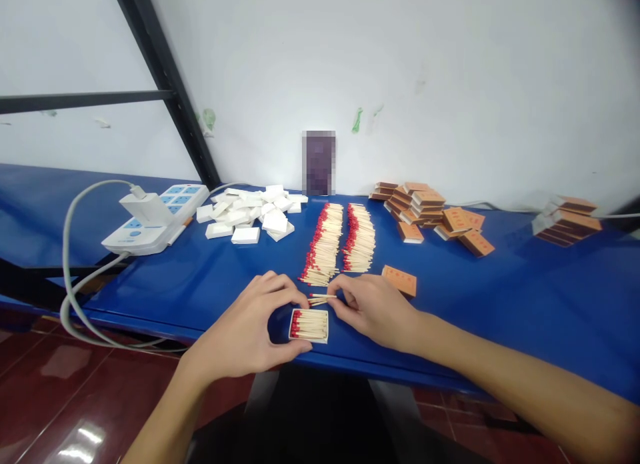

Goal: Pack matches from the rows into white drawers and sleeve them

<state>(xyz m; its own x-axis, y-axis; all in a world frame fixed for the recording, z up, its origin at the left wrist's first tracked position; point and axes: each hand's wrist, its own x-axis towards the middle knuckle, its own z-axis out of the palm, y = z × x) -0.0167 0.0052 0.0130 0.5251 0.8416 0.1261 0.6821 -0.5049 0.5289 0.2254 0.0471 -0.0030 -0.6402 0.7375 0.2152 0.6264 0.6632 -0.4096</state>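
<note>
A small white matchbox tray [309, 326] lies near the front edge of the blue table, filled with red-tipped matches. My left hand [255, 324] curls around its left side, thumb along the near edge and fingers at the far edge, holding it. Just beyond the tray, my right hand [367, 307] pinches a few matches [320, 297] between thumb and fingertips, their red heads pointing left. Behind them lie two long rows of loose matches, a left row [325, 241] and a right row [360, 237]. One orange matchbox sleeve [400, 281] rests beyond my right wrist.
White empty trays [250, 211] are heaped at the back left. Orange sleeves [425, 207] form a pile at the back right, with a further stack [567, 221] at far right. A power strip [157, 217] with cables sits left, near a black shelf post [167, 84]. A pixelated dark object [319, 164] stands against the wall.
</note>
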